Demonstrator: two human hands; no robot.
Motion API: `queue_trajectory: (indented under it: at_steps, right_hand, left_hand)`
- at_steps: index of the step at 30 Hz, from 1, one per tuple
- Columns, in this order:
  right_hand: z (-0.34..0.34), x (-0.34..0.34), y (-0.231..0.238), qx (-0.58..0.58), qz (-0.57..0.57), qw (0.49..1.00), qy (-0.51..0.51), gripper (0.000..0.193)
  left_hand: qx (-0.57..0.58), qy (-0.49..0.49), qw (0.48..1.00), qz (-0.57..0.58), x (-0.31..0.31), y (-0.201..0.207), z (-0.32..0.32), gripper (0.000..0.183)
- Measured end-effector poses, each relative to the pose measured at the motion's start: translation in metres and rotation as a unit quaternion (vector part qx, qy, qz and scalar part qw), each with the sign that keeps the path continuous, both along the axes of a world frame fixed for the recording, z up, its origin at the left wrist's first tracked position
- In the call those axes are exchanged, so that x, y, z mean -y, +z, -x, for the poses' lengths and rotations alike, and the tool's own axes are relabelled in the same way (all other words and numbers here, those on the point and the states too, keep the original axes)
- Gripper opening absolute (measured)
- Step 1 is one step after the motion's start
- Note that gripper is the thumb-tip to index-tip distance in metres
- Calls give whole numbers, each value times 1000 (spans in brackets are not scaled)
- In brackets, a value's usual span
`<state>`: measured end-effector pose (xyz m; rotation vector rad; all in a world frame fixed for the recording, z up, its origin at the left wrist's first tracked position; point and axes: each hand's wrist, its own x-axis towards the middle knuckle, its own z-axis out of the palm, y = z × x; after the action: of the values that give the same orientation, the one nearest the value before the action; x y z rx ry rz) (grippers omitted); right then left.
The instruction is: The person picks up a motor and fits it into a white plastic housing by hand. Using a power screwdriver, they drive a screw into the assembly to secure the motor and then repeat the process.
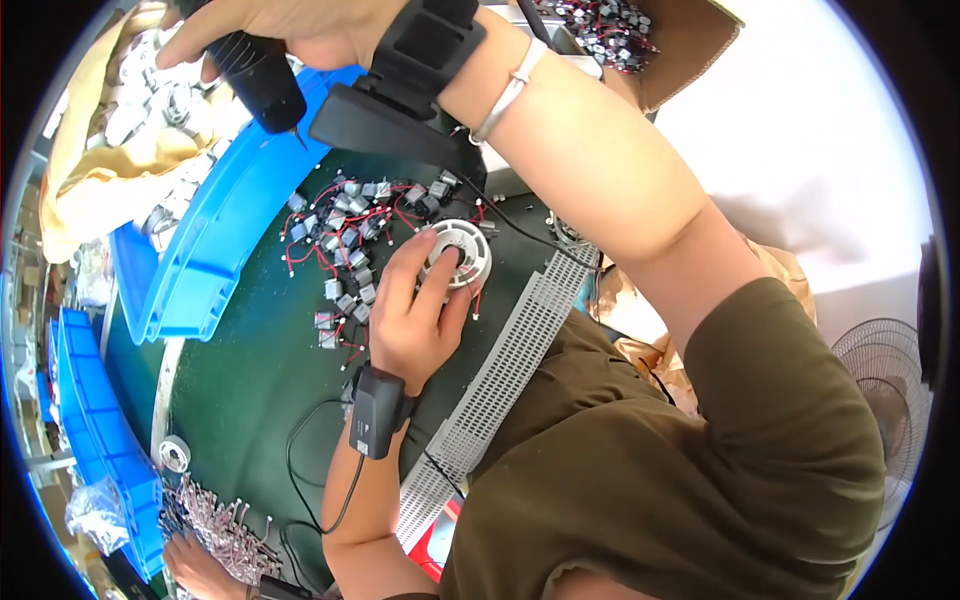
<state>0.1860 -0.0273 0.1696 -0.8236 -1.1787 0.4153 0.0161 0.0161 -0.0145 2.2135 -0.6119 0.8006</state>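
My left hand [408, 322] lies on the green work surface, its fingers gripping a round white plastic housing [480, 265] with a ring-shaped opening. One fingertip reaches into the middle of the housing. High at the upper left, my right hand [310, 22] is wrapped round a black electric screwdriver [258, 85]. Its thin bit points down above the blue bin's edge, apart from the housing. Small grey motors [345, 235] with red and black wires are heaped just left of my left hand.
A blue plastic bin [205, 250] and bags of white parts [125, 190] stand at the left. At the lower left, another person's hand [200, 570] reaches to a pile of wired parts [225, 525]. A perforated metal strip [510, 365] borders the surface; a cardboard box [690, 50] holds more motors.
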Motion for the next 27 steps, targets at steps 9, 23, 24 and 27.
queue_trajectory:
  at_steps: [9,23,24,27]
  right_hand:
    - [33,153,-30,-33,-14,950,-311,43]
    - [21,176,-74,-65,4,926,-373,44]
    - [21,174,-74,-67,4,926,-371,44]
    - [24,174,-74,-59,17,922,-383,43]
  left_hand:
    - [-17,21,999,-30,-3,-5,1,34]
    - [-24,18,998,-51,-6,-6,5,40]
    - [-26,20,998,-52,-7,-6,6,40]
    - [-26,27,998,-47,-5,-7,5,37]
